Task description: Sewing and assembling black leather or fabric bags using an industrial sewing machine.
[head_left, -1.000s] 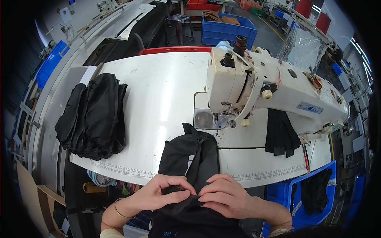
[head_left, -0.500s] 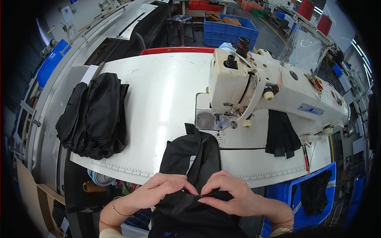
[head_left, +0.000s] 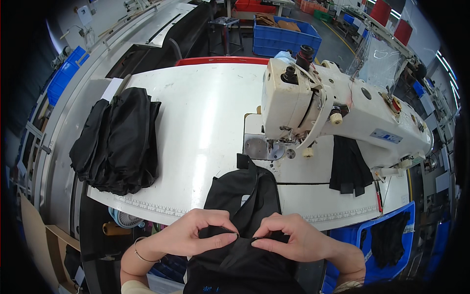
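Note:
A black fabric piece lies over the table's front edge, its upper end near the sewing machine. Both hands are closed on its near part. My left hand pinches one edge between thumb and forefinger; a strip with small teeth, like a zipper, shows there. Just to the right, my right hand pinches another dark edge in the same way, a small gap apart from the left fingertips. A pale patch shows through an opening in the fabric. The machine's needle area sits beyond the hands, to the right.
A stack of black fabric pieces rests on the white table at left. More black strips lie under the machine arm. Red-handled tool at the right edge; blue bin with black fabric below. Cardboard box at lower left.
My fingertips, nearly touching before, are now slightly apart. The left thumb now presses against the forefinger on the toothed edge. The fabric's upper end appears a little farther right.

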### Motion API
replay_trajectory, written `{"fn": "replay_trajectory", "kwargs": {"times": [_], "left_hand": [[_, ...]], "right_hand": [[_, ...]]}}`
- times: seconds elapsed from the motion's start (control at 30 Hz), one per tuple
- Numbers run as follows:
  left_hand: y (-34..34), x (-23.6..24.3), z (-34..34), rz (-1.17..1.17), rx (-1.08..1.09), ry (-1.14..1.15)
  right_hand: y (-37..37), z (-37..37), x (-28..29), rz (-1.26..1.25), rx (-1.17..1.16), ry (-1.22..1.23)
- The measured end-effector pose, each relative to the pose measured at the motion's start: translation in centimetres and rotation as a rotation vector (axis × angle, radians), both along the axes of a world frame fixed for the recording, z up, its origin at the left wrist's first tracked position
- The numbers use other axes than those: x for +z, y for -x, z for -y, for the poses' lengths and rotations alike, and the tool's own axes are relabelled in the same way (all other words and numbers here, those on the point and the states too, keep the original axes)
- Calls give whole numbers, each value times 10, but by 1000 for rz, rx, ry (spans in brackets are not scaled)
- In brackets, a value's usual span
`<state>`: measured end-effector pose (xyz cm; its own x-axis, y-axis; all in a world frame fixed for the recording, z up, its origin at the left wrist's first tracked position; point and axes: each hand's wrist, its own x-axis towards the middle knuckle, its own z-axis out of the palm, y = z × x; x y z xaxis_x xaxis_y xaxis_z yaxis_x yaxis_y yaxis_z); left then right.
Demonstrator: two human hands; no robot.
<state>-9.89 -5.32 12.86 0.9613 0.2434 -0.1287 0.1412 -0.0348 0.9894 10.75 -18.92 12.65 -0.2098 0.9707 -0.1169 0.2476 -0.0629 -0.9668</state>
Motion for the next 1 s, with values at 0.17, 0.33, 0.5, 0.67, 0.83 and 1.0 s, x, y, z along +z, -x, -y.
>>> {"fn": "replay_trajectory", "kwargs": {"times": [0.17, 0.33, 0.5, 0.67, 0.83, 1.0], "left_hand": [[2, -4, 3, -4, 16, 106], [4, -10, 1, -14, 34, 175], [3, -6, 3, -18, 37, 211], [2, -6, 3, -33, 28, 218], [3, -6, 3, -7, 14, 166], [4, -6, 3, -11, 24, 159]], "right_hand": [[-1, 2, 0, -17, 1, 61], [0, 3, 4, -1, -8, -28], [1, 8, 3, -3, -16, -24], [2, 8, -3, 11, -61, -49], [0, 9, -1, 21, -78, -62], [-3, 10, -3, -27, -45, 20]]}}
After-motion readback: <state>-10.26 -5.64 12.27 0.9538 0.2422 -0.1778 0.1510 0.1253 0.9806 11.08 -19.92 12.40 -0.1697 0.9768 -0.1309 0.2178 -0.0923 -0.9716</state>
